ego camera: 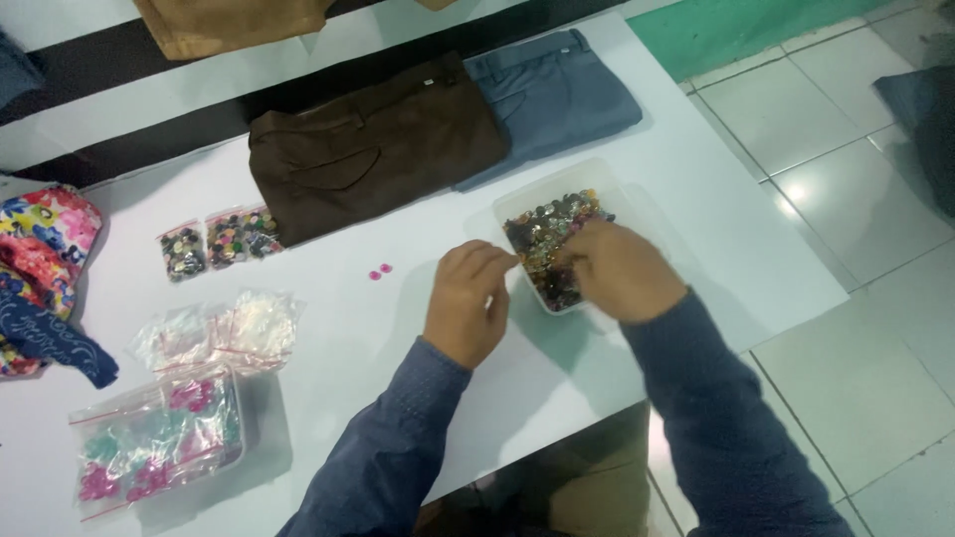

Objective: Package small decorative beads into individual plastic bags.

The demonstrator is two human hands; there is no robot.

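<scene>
A clear plastic tray [517, 204] full of mixed coloured buttons [547, 231] sits on the white table [398, 328]. My right hand [622, 268] reaches into the tray, fingers buried among the buttons. My left hand [468, 298] rests on the table just left of the tray, fingers curled with the tips pinched together; whether a button is between them is too small to tell. Two small pink buttons [380, 270] lie loose on the table left of that hand.
Folded brown trousers [373, 149] and blue-grey trousers [557, 94] lie at the back. Small bags of buttons [219, 239], clear bags [224, 328] and a bag with pink pieces [159, 438] sit at the left, beside flowered cloth [40, 268]. The table edge runs along the right; tiled floor [856, 199] beyond.
</scene>
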